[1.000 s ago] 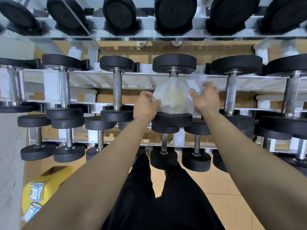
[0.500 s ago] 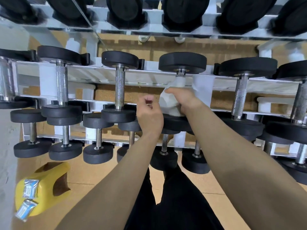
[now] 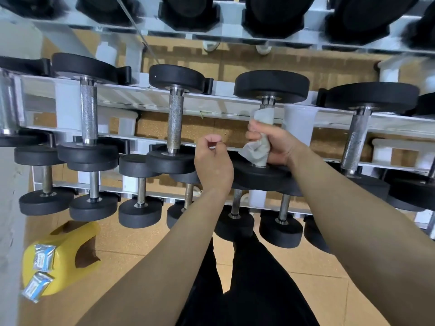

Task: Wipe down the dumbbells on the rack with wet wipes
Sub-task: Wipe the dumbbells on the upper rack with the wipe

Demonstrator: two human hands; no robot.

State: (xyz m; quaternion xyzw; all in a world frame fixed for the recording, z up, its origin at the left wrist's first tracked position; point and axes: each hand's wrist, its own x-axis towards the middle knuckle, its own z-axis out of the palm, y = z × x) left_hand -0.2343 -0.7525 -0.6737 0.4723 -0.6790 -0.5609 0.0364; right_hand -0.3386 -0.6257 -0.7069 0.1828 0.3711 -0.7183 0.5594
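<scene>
The left hand [image 3: 213, 161] hangs loosely curled and empty, just beside the dumbbell [image 3: 268, 128] on the middle shelf of the rack [image 3: 211, 109]. The right hand [image 3: 273, 144] is clamped around that dumbbell's handle with the wet wipe [image 3: 257, 149] wrapped between palm and metal.

A loose corner of the wipe sticks out near the lower weight plate; I judge it could bunch and leave part of the knurled handle unwiped, or tear on the rough metal if twisted hard.

Half a second ago the right hand sat higher on the handle; it has slid down, and the left hand has drifted slightly away.
</scene>
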